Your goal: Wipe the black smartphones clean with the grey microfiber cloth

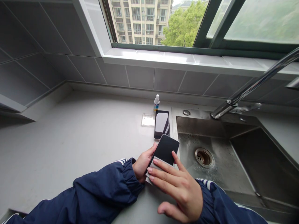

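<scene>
A smartphone (164, 148) with a dark screen lies tilted in my left hand (143, 162), which grips it from beneath and along its left edge. My right hand (178, 188) rests over the phone's lower part with its fingers stretched out and the thumb apart. Under those fingers a grey cleaning cloth (161, 161) with a zigzag edge is pressed flat against the screen; much of it is hidden by the hand. Just beyond the phone, a small tablet (162, 123) with a black border lies face up on the counter.
A clear phone case (148, 119) and a small white-capped spray bottle (156, 102) are beside the tablet on the pale countertop (77, 137). To the right are a steel sink (187, 146) with a drain and a chrome faucet (221, 109). Behind runs a tiled wall below a window.
</scene>
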Motion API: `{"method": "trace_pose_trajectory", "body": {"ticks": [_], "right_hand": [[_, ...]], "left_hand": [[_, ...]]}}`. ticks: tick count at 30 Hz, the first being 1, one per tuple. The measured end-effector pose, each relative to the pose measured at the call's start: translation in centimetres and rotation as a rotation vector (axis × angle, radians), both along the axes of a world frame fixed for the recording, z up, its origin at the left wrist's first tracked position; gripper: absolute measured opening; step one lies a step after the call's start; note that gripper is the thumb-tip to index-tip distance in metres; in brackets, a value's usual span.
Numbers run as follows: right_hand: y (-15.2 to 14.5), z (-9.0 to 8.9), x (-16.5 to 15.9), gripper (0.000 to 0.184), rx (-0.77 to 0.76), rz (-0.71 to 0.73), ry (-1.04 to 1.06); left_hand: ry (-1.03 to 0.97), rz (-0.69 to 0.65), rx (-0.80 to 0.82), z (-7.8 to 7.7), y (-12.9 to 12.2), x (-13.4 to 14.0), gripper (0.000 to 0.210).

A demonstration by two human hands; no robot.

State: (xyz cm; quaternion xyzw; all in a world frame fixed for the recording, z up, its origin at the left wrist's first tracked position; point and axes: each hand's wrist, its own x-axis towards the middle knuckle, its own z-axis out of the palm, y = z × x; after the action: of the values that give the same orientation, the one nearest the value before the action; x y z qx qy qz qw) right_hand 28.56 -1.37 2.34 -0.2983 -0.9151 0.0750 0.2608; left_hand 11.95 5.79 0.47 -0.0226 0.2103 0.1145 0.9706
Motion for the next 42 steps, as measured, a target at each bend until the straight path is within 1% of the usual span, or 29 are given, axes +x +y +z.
{"method": "trace_pose_trajectory", "body": {"ticks": [4, 7, 9, 13, 15, 18, 21, 24, 25, 27, 30, 34, 37, 39, 42], "right_hand": [[0.8, 0.3, 1.0, 0.055, -0.013, -0.108, -0.057], [1.6, 0.3, 2.2, 0.052, -0.018, -0.224, -0.066], [2.0, 0.1, 2.9, 0.053, -0.021, -0.287, -0.085], [2.4, -0.2, 3.6, 0.058, -0.028, -0.35, -0.128], [2.3, -0.3, 3.5, 0.061, -0.03, -0.368, -0.123], [1.8, -0.2, 2.5, 0.065, -0.036, -0.335, -0.118], [0.8, 0.1, 1.0, 0.072, -0.04, -0.225, -0.116], [-0.2, 0.2, -0.3, 0.076, -0.036, -0.101, -0.077], [-0.4, 0.1, -0.6, 0.076, -0.028, -0.061, -0.061], [-0.7, 0.1, -0.9, 0.076, -0.008, 0.007, -0.041], [-0.7, 0.0, -0.9, 0.073, -0.005, 0.039, -0.027], [-0.4, 0.4, -0.5, 0.061, -0.026, -0.037, -0.035], [0.2, 0.5, 0.4, 0.055, -0.025, -0.17, -0.093], [0.7, 0.4, 1.2, 0.057, -0.019, -0.272, -0.129], [1.4, -0.1, 2.2, 0.058, -0.003, -0.376, -0.136]], "left_hand": [[0.099, 0.024, 0.093, 0.0, 0.0, 0.1, 0.061], [0.08, -0.061, 0.177, 0.0, 0.2, 0.1, 0.068], [0.043, -0.135, 0.219, -0.2, 0.3, 0.0, 0.076], [0.007, -0.15, 0.237, -0.8, 0.3, 0.0, 0.079], [0.009, -0.162, 0.236, -0.8, 0.3, 0.0, 0.079], [0.054, -0.145, 0.25, -0.4, 0.2, 0.1, 0.076], [0.102, -0.094, 0.221, -0.1, 0.1, 0.1, 0.076], [0.044, -0.016, 0.116, 0.1, 0.3, 0.1, 0.071], [0.018, 0.017, 0.105, 0.1, 0.3, 0.1, 0.069], [-0.02, 0.064, 0.128, 0.1, 0.4, 0.1, 0.067], [-0.029, 0.07, 0.161, 0.0, 0.4, 0.1, 0.068], [-0.027, 0.087, 0.159, -0.5, 0.3, 0.2, 0.068], [-0.04, 0.067, 0.141, -0.8, 0.2, 0.2, 0.072], [-0.064, 0.009, 0.212, -0.9, 0.1, 0.1, 0.076], [-0.119, -0.086, 0.345, -1.1, 0.0, 0.0, 0.08]]}}
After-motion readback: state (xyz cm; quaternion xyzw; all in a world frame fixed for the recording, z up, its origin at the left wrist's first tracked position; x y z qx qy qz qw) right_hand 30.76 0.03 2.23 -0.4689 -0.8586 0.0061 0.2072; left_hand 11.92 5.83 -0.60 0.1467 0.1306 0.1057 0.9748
